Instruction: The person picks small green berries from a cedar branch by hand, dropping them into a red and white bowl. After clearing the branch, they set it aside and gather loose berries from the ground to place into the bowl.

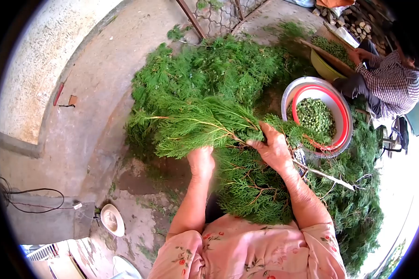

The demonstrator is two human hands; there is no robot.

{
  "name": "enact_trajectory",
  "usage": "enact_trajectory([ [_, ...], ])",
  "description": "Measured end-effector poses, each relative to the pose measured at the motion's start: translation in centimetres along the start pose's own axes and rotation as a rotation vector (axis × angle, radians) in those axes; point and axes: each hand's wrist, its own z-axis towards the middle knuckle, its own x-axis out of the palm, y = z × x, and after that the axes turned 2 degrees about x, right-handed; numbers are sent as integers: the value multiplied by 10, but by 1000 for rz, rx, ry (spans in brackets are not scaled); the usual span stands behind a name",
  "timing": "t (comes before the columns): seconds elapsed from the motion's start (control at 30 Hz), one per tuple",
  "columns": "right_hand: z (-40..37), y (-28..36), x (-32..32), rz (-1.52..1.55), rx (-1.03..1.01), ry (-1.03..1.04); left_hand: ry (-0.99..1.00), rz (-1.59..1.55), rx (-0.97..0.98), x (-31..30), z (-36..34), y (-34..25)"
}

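Note:
A leafy evergreen branch, with flat feathery sprays like arborvitae, lies across the middle in front of me. My right hand is closed around its woody stem, whose pale cut end points down to the right. My left hand reaches under the branch's left part; foliage covers its fingers, so their grip cannot be made out. More green sprays lie over my lap between my arms. Just right of my right hand stands a metal basin with a red-rimmed bowl inside, holding small green cones.
A large heap of cut branches lies ahead, and another pile is at my right. A person in a checked shirt sits at the upper right beside a yellow-green basin. A pale hat-like object and a black cable are at left.

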Motion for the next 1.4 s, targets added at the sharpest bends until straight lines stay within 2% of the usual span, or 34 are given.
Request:
enact_trajectory([
  [0.07,2,17,-3,-96,39,59,132,429,391,-21,16,21],
  [0.13,6,28,-1,-75,33,61,215,685,638,-26,20,26],
  [0.17,9,30,2,-29,-39,-23,232,728,689,-26,20,26],
  [0.23,15,46,-2,9,-32,11,205,617,579,-13,10,13],
  [0.27,18,44,3,27,-41,28,163,464,419,-1,-1,3],
  [0.3,22,36,13,87,-162,-147,142,372,279,9,-9,-8],
  [0.4,20,48,10,188,110,-53,81,204,-96,30,-20,-33],
  [0.53,27,40,18,324,165,-97,117,126,-108,27,-16,-29],
  [0.67,28,41,14,540,234,-63,44,43,-164,34,-13,-35],
  [0.7,30,38,9,545,262,12,54,27,-171,32,-9,-32],
  [0.8,34,33,-1,451,242,94,74,107,-159,36,-7,-37],
  [0.83,32,33,-8,298,184,65,104,98,-146,37,-4,-37],
  [0.87,33,27,-15,367,181,154,133,87,-136,38,-1,-35],
  [0.9,31,30,-26,314,123,122,138,45,-41,40,5,-31],
  [0.93,28,32,-38,260,65,92,256,133,-57,32,12,-31],
  [0.97,23,22,-44,349,57,87,260,127,-29,35,15,-28],
  [1.03,8,30,-79,319,261,20,334,171,29,45,14,-35],
  [1.07,1,18,-92,241,121,-99,298,171,22,54,12,-40],
  [1.1,-8,6,-107,303,159,-133,290,208,11,57,11,-42],
  [1.13,-19,-2,-124,217,218,-131,286,244,-1,59,11,-44],
  [1.2,-44,-31,-148,-8,275,-76,292,251,10,63,12,-44],
  [1.27,-74,-74,-158,-178,213,-39,281,191,9,63,18,-39],
  [1.33,-108,-102,-164,-149,313,-5,303,189,6,64,21,-39],
  [1.4,-133,-116,-176,-189,372,133,289,236,-36,61,27,-37],
])
